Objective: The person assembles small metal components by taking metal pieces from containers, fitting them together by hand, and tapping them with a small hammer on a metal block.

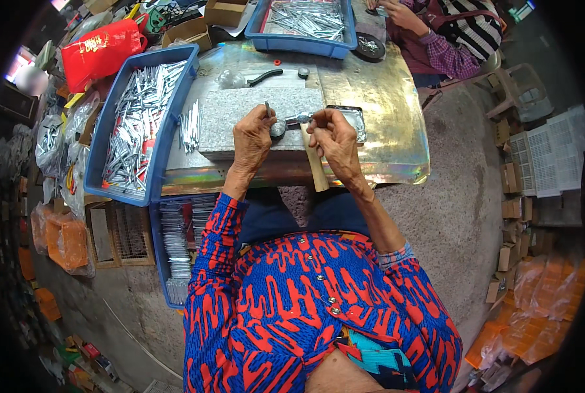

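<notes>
My left hand (252, 136) is closed in a pinch on a thin metal piece (268, 110) that stands up from the fingertips above a grey stone block (230, 108). Beside those fingers is a small round dark-rimmed object (278, 129). To the right, my right hand (335, 139) has thumb and fingers pressed together; whatever they hold is too small to name. Close to its fingertips lies a hammer head (297, 120), the wooden handle (314, 160) running toward me over the block's near edge. A shallow dark-rimmed tray (360, 135) is partly hidden behind my right hand.
Blue bins of silvery metal pieces stand left (191, 62) and at the back (286, 46). Loose metal strips (189, 128) lie left of the block, dark-handled pliers (265, 77) behind it. At the back right sits another person (453, 62) beside a round dark dish (370, 47).
</notes>
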`<act>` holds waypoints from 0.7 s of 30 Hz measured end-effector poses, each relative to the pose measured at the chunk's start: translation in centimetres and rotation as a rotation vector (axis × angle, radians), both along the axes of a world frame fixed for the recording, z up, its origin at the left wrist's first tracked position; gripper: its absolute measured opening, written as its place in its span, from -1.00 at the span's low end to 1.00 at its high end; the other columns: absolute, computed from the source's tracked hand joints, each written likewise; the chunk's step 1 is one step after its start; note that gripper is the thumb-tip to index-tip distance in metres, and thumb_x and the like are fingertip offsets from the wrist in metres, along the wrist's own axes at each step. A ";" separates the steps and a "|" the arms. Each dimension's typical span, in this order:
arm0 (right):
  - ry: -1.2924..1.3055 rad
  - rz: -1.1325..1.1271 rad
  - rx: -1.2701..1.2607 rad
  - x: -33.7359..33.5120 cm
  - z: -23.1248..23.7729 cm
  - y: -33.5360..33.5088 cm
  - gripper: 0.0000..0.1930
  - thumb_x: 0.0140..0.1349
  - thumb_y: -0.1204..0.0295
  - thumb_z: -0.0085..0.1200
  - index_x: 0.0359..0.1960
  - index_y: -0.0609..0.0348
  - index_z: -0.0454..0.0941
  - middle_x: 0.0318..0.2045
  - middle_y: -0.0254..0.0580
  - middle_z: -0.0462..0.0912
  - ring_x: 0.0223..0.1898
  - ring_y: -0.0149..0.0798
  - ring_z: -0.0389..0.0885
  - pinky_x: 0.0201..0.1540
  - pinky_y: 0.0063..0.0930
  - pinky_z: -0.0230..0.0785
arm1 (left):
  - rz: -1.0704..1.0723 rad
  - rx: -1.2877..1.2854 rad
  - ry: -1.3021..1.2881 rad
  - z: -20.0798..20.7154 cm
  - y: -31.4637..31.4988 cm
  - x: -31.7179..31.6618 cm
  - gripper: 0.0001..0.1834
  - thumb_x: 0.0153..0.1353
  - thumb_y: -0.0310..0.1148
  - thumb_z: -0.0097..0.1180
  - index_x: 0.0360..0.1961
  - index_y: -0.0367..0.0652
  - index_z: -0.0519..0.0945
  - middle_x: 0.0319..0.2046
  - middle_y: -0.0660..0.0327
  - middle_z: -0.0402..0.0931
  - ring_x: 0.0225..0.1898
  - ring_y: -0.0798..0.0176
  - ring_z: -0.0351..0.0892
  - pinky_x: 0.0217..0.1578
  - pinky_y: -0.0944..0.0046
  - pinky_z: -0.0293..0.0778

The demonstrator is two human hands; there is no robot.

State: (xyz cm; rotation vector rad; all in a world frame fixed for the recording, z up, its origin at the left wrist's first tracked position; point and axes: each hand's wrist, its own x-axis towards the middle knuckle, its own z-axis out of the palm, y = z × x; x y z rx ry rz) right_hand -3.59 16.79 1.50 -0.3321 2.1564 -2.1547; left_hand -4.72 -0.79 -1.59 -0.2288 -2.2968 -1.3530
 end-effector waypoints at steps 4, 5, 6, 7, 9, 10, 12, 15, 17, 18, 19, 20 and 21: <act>0.114 0.105 0.066 -1.2 2.7 -2.0 -0.79 0.23 0.49 -0.15 -0.11 0.29 0.34 -0.45 -0.30 0.48 -0.52 -0.55 0.43 -0.56 -0.72 0.24 | 0.016 -0.067 0.109 -0.5 0.1 -0.2 -0.95 0.05 -0.54 0.03 -0.48 -0.24 0.41 -0.58 0.10 0.42 -0.54 0.14 0.44 -0.51 0.26 0.34; 0.154 0.109 0.022 -1.3 3.2 -2.6 -0.80 0.25 0.44 -0.13 -0.14 0.26 0.40 -0.53 -0.35 0.45 -0.57 -0.58 0.38 -0.56 -0.71 0.21 | 0.012 -0.047 0.102 -0.5 0.2 -0.1 -0.91 -0.01 -0.57 0.04 -0.51 -0.24 0.38 -0.55 0.07 0.42 -0.48 -0.01 0.45 -0.48 0.18 0.35; 0.156 0.111 0.023 -1.6 3.6 -3.1 -0.80 0.25 0.44 -0.13 -0.14 0.26 0.40 -0.53 -0.35 0.45 -0.57 -0.58 0.38 -0.56 -0.71 0.21 | 0.014 -0.046 0.104 -0.4 0.3 -0.2 -0.91 -0.01 -0.57 0.04 -0.51 -0.24 0.38 -0.55 0.07 0.42 -0.48 -0.01 0.45 -0.48 0.18 0.35; 0.234 0.127 0.087 -2.0 4.1 -3.5 -0.80 0.25 0.41 -0.11 -0.19 0.26 0.43 -0.56 -0.37 0.44 -0.59 -0.58 0.35 -0.57 -0.71 0.20 | 0.015 -0.048 0.129 -0.4 0.4 -0.2 -0.91 0.00 -0.55 0.04 -0.50 -0.24 0.38 -0.55 0.08 0.41 -0.49 -0.01 0.44 -0.49 0.17 0.34; 0.345 0.123 0.166 -2.8 4.0 -4.6 -0.77 0.25 0.34 -0.08 -0.34 0.29 0.48 -0.65 -0.41 0.39 -0.63 -0.59 0.29 -0.57 -0.70 0.17 | 0.021 -0.050 0.154 -0.7 0.5 -0.3 -0.92 0.00 -0.54 0.04 -0.50 -0.23 0.38 -0.56 0.08 0.40 -0.49 -0.01 0.44 -0.49 0.17 0.33; 0.346 0.124 0.168 -3.1 3.8 -4.7 -0.77 0.25 0.34 -0.08 -0.34 0.29 0.48 -0.65 -0.41 0.39 -0.63 -0.59 0.29 -0.57 -0.70 0.17 | 0.032 -0.042 0.172 -1.0 0.6 -0.4 -0.92 0.02 -0.53 0.04 -0.50 -0.23 0.38 -0.57 0.09 0.39 -0.50 0.00 0.43 -0.50 0.17 0.33; 0.381 0.138 0.366 -3.5 3.3 -5.1 -0.76 0.25 0.31 -0.08 -0.38 0.28 0.47 -0.67 -0.42 0.40 -0.64 -0.60 0.29 -0.58 -0.70 0.18 | 0.050 -0.029 0.187 -0.9 0.6 -0.3 -0.92 0.04 -0.52 0.03 -0.51 -0.23 0.38 -0.58 0.10 0.37 -0.52 0.01 0.42 -0.50 0.18 0.32; 0.267 0.147 0.250 -3.4 2.8 -5.3 -0.76 0.23 0.33 -0.09 -0.43 0.29 0.46 -0.68 -0.40 0.40 -0.65 -0.59 0.27 -0.59 -0.65 0.18 | 0.043 0.058 0.149 -1.0 0.7 0.2 -0.92 0.08 -0.51 0.00 -0.51 -0.24 0.38 -0.59 0.11 0.35 -0.54 0.03 0.41 -0.51 0.19 0.32; 0.175 0.152 0.170 -3.2 3.0 -5.2 -0.76 0.22 0.34 -0.09 -0.43 0.29 0.46 -0.67 -0.39 0.40 -0.66 -0.58 0.26 -0.60 -0.63 0.17 | 0.083 0.030 0.129 -1.2 0.7 0.1 -0.92 0.09 -0.50 -0.01 -0.51 -0.25 0.39 -0.58 0.10 0.37 -0.53 0.06 0.43 -0.51 0.21 0.32; 0.132 0.163 0.126 -3.0 3.2 -5.0 -0.78 0.19 0.35 -0.08 -0.43 0.29 0.45 -0.66 -0.38 0.40 -0.65 -0.58 0.25 -0.60 -0.64 0.16 | 0.081 0.032 0.129 -1.1 0.7 0.1 -0.92 0.09 -0.50 -0.01 -0.51 -0.25 0.39 -0.58 0.10 0.37 -0.53 0.06 0.43 -0.51 0.21 0.32; 0.088 0.174 0.082 -2.7 3.4 -4.8 -0.80 0.17 0.36 -0.07 -0.43 0.29 0.44 -0.65 -0.37 0.40 -0.65 -0.58 0.25 -0.59 -0.65 0.15 | 0.078 0.049 0.116 -1.0 0.8 0.2 -0.93 0.09 -0.51 -0.01 -0.51 -0.25 0.40 -0.58 0.10 0.38 -0.52 0.06 0.43 -0.50 0.21 0.33; 0.086 0.175 0.083 -2.5 3.2 -4.6 -0.80 0.17 0.36 -0.07 -0.43 0.29 0.44 -0.65 -0.37 0.40 -0.65 -0.58 0.25 -0.59 -0.65 0.15 | 0.076 0.065 0.101 -1.1 0.7 0.2 -0.94 0.08 -0.52 0.00 -0.51 -0.25 0.41 -0.57 0.09 0.39 -0.52 0.06 0.44 -0.50 0.21 0.33; 0.062 0.198 0.047 -2.2 2.8 -4.2 -0.81 0.13 0.37 -0.07 -0.43 0.29 0.44 -0.61 -0.34 0.42 -0.60 -0.53 0.31 -0.54 -0.60 0.21 | 0.077 0.065 0.099 -1.3 0.7 0.2 -0.94 0.08 -0.52 0.00 -0.51 -0.25 0.41 -0.57 0.09 0.39 -0.52 0.06 0.44 -0.50 0.21 0.33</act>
